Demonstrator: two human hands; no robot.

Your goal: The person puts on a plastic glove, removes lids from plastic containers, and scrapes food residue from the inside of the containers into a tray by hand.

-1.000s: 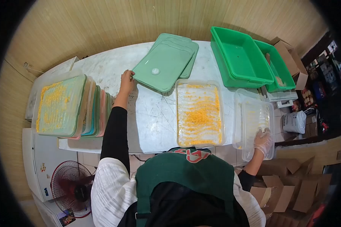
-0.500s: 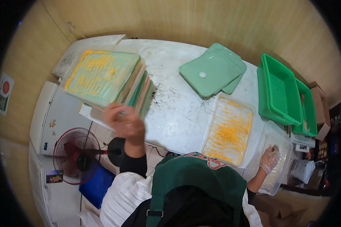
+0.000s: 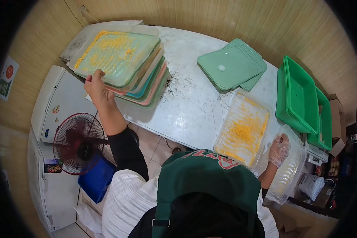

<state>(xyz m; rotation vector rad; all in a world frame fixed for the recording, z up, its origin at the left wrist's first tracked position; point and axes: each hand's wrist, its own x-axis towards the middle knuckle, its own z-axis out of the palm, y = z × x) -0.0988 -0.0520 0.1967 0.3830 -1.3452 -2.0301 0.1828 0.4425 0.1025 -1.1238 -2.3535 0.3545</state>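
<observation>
A white bench (image 3: 186, 115) is stretched across the middle of the frame, its top marked with dark scratches, thickest just right of the stack of containers (image 3: 148, 81) at upper left. Yellow shreds are spread over the top container of that stack, and its near edge is touched by the fingers of the bare left hand (image 3: 99, 90); the fingers are curled, but whether the rim is gripped cannot be told. At lower right, the right hand (image 3: 279, 150), covered by a clear glove, is held over a clear container (image 3: 287, 178) with fingers bent; its grip cannot be made out. Just left of it, a shallow tray (image 3: 244, 129) strewn with yellow shreds is set on the bench. Green lids (image 3: 234, 63) are overlapped at upper right of centre, and green tubs (image 3: 299, 99) are placed at the right, beside a cardboard box (image 3: 338, 115).

The bench is backed by a wood-patterned wall (image 3: 210, 16). At lower left, a red fan (image 3: 79, 144) is stood near a blue crate (image 3: 97, 178) and a white cabinet (image 3: 65, 107). Pale tiles (image 3: 150, 146) are seen below the bench.
</observation>
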